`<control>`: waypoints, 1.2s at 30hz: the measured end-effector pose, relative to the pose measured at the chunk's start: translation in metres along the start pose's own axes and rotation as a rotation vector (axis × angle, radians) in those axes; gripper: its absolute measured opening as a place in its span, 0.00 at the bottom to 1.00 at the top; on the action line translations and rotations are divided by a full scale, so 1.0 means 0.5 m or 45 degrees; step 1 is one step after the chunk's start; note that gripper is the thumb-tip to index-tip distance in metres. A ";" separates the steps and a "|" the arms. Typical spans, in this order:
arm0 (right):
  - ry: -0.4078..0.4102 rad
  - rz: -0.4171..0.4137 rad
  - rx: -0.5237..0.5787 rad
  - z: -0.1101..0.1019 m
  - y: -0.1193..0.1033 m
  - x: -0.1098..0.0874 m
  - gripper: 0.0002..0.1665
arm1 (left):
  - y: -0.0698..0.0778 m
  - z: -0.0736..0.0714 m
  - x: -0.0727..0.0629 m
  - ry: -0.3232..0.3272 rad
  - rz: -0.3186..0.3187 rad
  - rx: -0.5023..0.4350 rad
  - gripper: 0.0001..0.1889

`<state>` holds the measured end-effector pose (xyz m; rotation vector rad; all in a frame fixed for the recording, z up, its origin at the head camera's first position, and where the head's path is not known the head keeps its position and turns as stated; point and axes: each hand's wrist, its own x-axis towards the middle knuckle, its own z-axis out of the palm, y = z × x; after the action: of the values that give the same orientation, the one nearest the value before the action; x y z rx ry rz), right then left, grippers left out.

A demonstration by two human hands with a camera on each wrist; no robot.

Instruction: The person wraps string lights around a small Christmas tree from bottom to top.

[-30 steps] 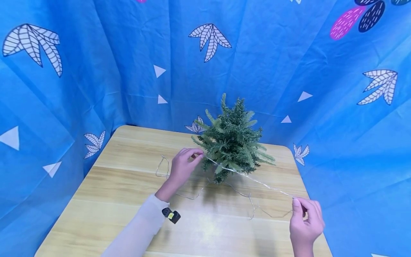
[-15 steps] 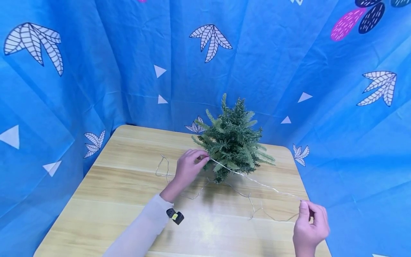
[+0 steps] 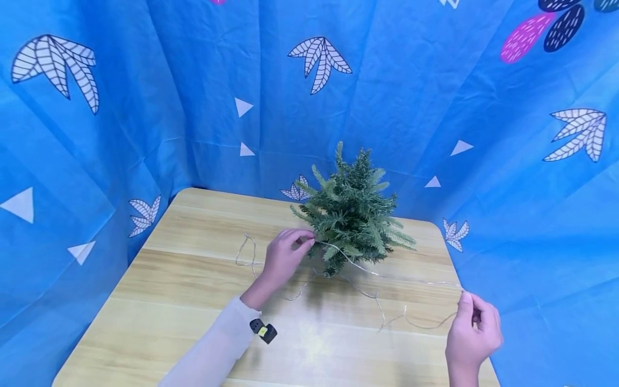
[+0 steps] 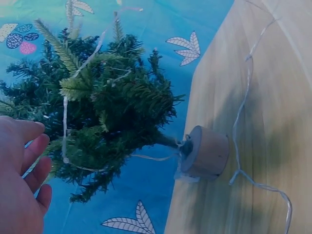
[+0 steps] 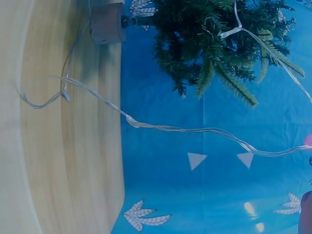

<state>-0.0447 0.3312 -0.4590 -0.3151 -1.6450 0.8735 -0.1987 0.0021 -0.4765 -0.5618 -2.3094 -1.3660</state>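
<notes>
A small artificial Christmas tree (image 3: 355, 207) stands at the back of the table, its round wooden base (image 4: 208, 152) plain in the left wrist view. Beside its lower branches, my left hand (image 3: 285, 255) pinches a clear string of lights (image 3: 360, 267) between thumb and fingertips. That string runs across the front of the tree, sagging slightly, to my right hand (image 3: 474, 330), which pinches it near the table's right edge. From the right hand the wire (image 3: 430, 327) drops to the tabletop. Only a fingertip of the right hand shows in the right wrist view.
More of the thin light wire (image 3: 251, 263) lies in loose loops on the wooden table (image 3: 193, 317), left of and before the tree. A blue patterned curtain (image 3: 213, 97) hangs close around the table's back and sides. A black strap device (image 3: 263, 330) sits on the left wrist.
My left hand has shifted right, closer to the tree. The right hand has moved right, and the string between the hands now bends more. More wire hangs below the right hand.
</notes>
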 end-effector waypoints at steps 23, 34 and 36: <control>-0.006 -0.026 0.062 0.021 -0.023 0.010 0.08 | 0.134 -0.025 0.032 0.076 0.299 0.051 0.10; -0.021 -0.032 0.045 0.025 -0.049 0.014 0.08 | 0.243 0.033 0.055 -0.038 0.502 0.129 0.10; -0.024 -0.040 0.053 0.026 -0.065 0.014 0.09 | 0.258 0.048 0.055 -0.041 0.541 0.143 0.09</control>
<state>-0.0507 0.3084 -0.4320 -0.2527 -1.6431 0.8884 -0.1573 0.0841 -0.3791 -0.9758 -2.1129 -1.0255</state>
